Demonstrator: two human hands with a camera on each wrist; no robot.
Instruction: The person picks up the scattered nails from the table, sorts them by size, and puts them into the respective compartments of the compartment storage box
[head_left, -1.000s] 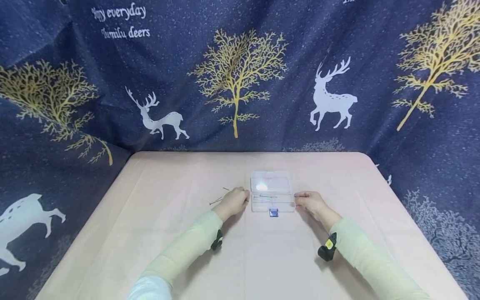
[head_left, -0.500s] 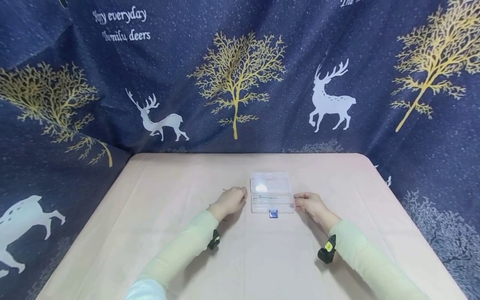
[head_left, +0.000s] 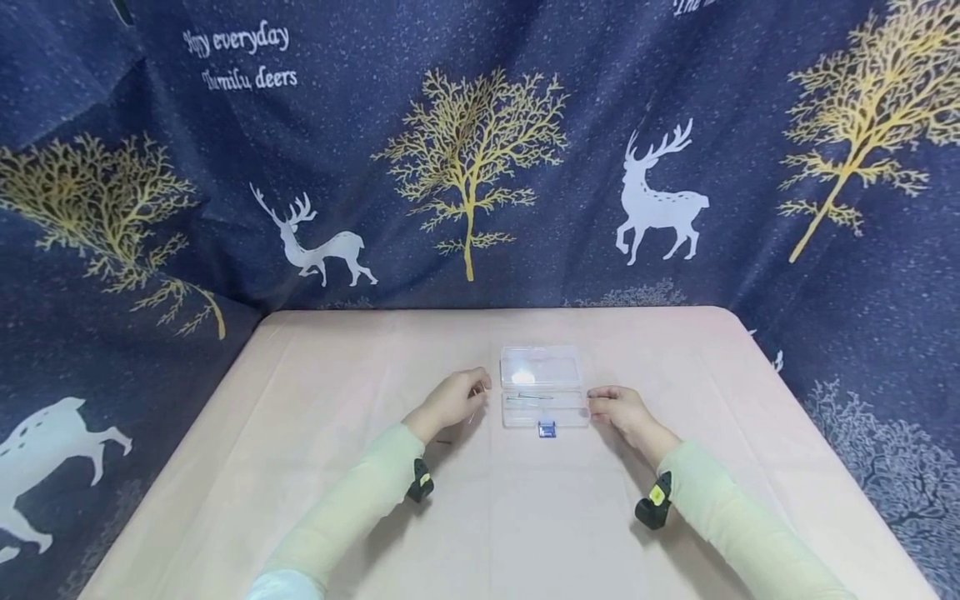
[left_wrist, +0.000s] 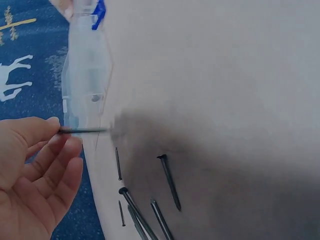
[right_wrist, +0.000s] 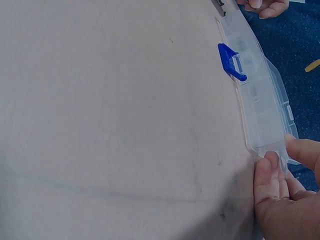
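My left hand [head_left: 459,396] pinches a dark nail [left_wrist: 85,130] between thumb and fingertips, just left of a clear plastic box [head_left: 547,421]. Several loose nails of different sizes lie on the table below that hand, one of them a thick dark nail [left_wrist: 170,182] and another a thin small nail [left_wrist: 118,164]. The box stands with its lid [head_left: 540,367] laid back and its blue latch [head_left: 547,429] hanging at the front. Inside lies at least one long nail [head_left: 534,397]. My right hand [head_left: 626,412] holds the box's right end, thumb at the rim and fingers against the end wall.
A pale pink cloth covers the table [head_left: 570,517], whose back edge meets a dark blue curtain [head_left: 420,250] printed with deer and trees. Black wrist cameras [head_left: 654,500] sit on both sleeves.
My left hand has shifted slightly left and turned, its fingers opening up to show a nail between them. My right hand and the box have stayed in place.
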